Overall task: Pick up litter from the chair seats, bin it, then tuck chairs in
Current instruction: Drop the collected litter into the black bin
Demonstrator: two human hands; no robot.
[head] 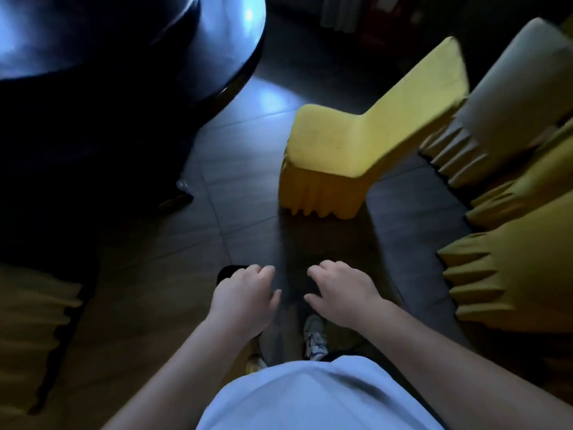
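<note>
Down low, both hands hover over the dark tiled floor [242, 193], apart from the chairs.

Left hand [245, 301] curls loosely, a black object [228, 271] at its knuckles; whether it grips it I cannot tell. Right hand [339, 293] hangs relaxed, holding nothing. Ahead stands a yellow fabric-covered chair [350, 156], its seat bare, beside the glossy dark round tabletop [198, 57].

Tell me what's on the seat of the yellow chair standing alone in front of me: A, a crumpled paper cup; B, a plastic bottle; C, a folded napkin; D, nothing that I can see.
D: the seat of the yellow chair shows only bare yellow cover, with no litter visible on it in this dim view.
</note>
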